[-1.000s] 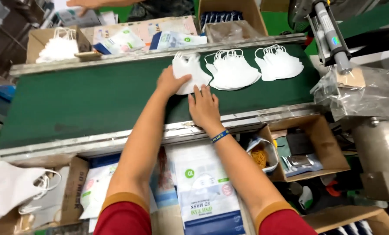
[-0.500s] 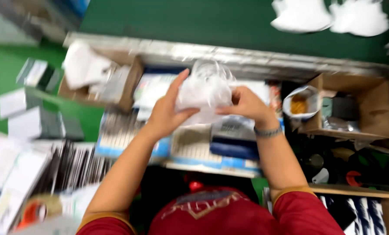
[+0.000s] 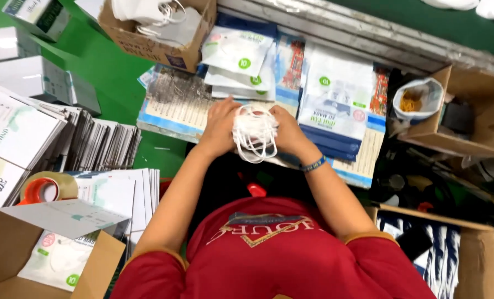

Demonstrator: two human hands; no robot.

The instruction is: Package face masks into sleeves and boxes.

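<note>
Both hands press in on a small stack of white face masks (image 3: 255,132), the left hand (image 3: 220,126) cupping its left side and the right hand (image 3: 287,133) cupping its right, fingers curled shut around the bundle so that it sits squeezed between the palms. Thin white ear loops (image 3: 256,154) hang out of the bottom of the stack in loose curls. On the right wrist sits a blue beaded bracelet (image 3: 314,164). The masks are held just above the near edge of a low work surface, over a printed sheet with lined text (image 3: 176,105) that lies flat under the left hand. Just beyond the hands lie white mask pouches with a green round mark (image 3: 237,51), some overlapping, and to their right a taller stack of white and blue packets (image 3: 337,105). A brown cardboard box (image 3: 159,49) holding more loose white masks stands at the upper left of the surface. To the right, a small bag of yellow rubber bands (image 3: 413,101) rests in another open carton. At the far left, flattened printed cartons (image 3: 64,138) stand in rows on the green floor, and a roll of brown tape with an orange core (image 3: 47,188) lies near them. Below the hands, the person's red shirt (image 3: 274,254) fills the lower middle of the view.
</note>
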